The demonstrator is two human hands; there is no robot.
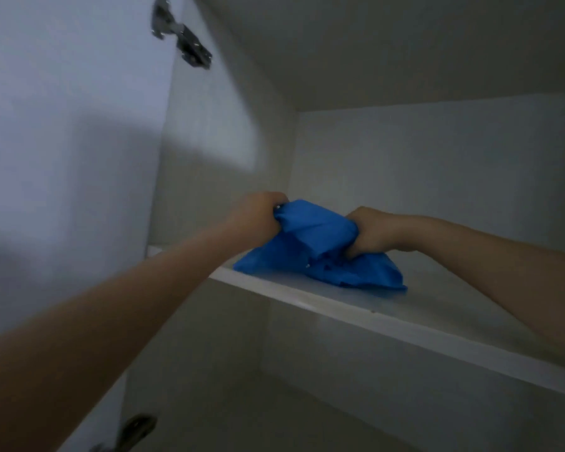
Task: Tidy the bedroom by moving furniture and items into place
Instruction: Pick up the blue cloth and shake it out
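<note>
A bright blue folded garment (310, 252) lies on a white wardrobe shelf (356, 308), near its front left part. My left hand (258, 212) grips the garment's upper left edge, fingers curled into the cloth. My right hand (371, 233) grips its right side, fingers dug into the fabric. Both arms reach up and forward into the wardrobe. The garment's lower part rests on the shelf and its top is bunched between my hands.
The wardrobe's open white door (62, 141) stands at the left with metal hinges (183, 34) at the top and one more hinge (134, 429) at the bottom. The white back wall (437, 158) is behind the garment. A lower compartment (307, 402) lies under the shelf.
</note>
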